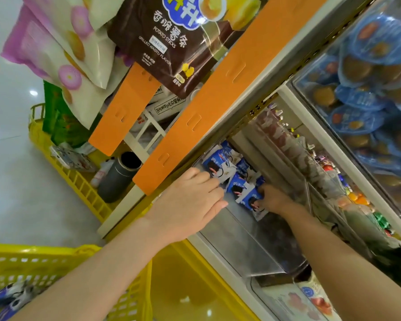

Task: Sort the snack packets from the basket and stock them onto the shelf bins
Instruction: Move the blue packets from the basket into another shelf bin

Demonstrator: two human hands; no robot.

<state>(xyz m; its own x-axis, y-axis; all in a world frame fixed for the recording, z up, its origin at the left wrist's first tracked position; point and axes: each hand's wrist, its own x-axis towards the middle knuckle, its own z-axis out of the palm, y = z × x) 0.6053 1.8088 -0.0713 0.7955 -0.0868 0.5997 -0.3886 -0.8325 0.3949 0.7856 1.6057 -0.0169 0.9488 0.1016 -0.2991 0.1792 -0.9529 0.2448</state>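
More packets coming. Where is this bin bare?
The bin looks bare in its near stretch, between the packets and its front wall. The far end is crowded: packets piled, left hand and right hand on them.

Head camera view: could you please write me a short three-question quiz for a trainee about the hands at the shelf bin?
1. True or false: the left hand and the right hand both reach into the clear bin.
2. The snack packets in that bin are: A green; B blue and white; C orange.
3. Which hand curls its fingers round a packet?
Key: 1 true; 2 B; 3 the right hand, while the left hand lies on the packets with straight fingers.
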